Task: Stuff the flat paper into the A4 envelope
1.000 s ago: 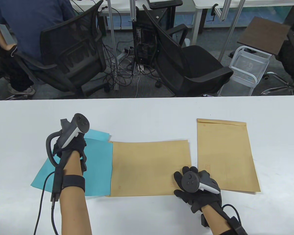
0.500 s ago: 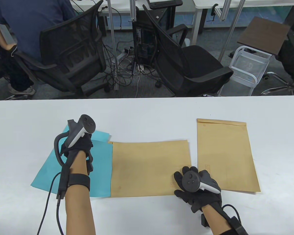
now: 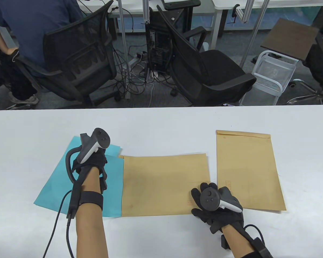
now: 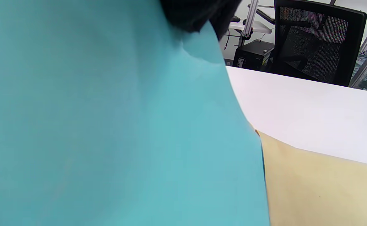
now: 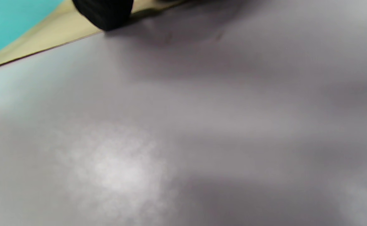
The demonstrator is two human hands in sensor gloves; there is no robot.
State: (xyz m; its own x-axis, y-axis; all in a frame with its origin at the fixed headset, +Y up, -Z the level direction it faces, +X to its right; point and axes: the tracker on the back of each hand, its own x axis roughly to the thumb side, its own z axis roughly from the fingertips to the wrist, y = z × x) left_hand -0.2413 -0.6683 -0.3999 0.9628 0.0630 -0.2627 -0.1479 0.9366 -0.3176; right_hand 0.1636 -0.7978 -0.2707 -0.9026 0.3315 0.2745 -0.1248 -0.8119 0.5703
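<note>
A brown A4 envelope (image 3: 164, 185) lies flat at the table's middle, its mouth to the left. Blue paper (image 3: 56, 182) lies left of it, its right edge at the mouth. My left hand (image 3: 94, 161) holds the blue paper near its far edge, close to the mouth. In the left wrist view the paper (image 4: 108, 125) fills the frame, with my fingers (image 4: 196, 12) at its top edge and the envelope (image 4: 321, 188) beside it. My right hand (image 3: 212, 201) rests with spread fingers on the envelope's near right corner. A fingertip (image 5: 103, 12) shows in the right wrist view.
A second brown envelope (image 3: 247, 169) lies upright just right of the first, next to my right hand. The white table (image 3: 164, 123) stretches to its far edge. Office chairs and a seated person are beyond it.
My left hand has moved right across the blue paper, towards the envelope's mouth. The right hand and both envelopes have not moved.
</note>
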